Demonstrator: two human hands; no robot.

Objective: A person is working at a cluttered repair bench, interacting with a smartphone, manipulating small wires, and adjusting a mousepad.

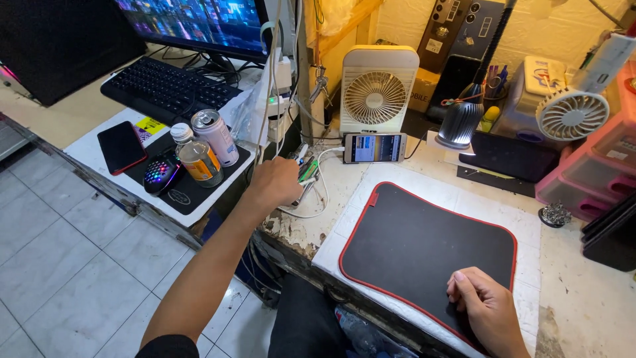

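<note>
My left hand [277,180] reaches out to the left edge of the workbench and closes around a small bundle of tools [306,171] with green and white handles, beside a white cable [317,199]. My right hand [487,306] rests curled on the near right corner of a black mat with red trim [424,242], holding nothing. A phone [375,147] with its screen lit lies on its side just beyond the mat, in front of a small cream desk fan [378,89].
To the left, a lower desk holds a keyboard [165,86], monitor [199,26], glowing mouse [161,172], can [215,136], bottle [195,158] and a dark phone [122,146]. A lamp head [460,122], second fan [572,114], dark tablet [517,156] and pink drawers [593,169] stand at the right.
</note>
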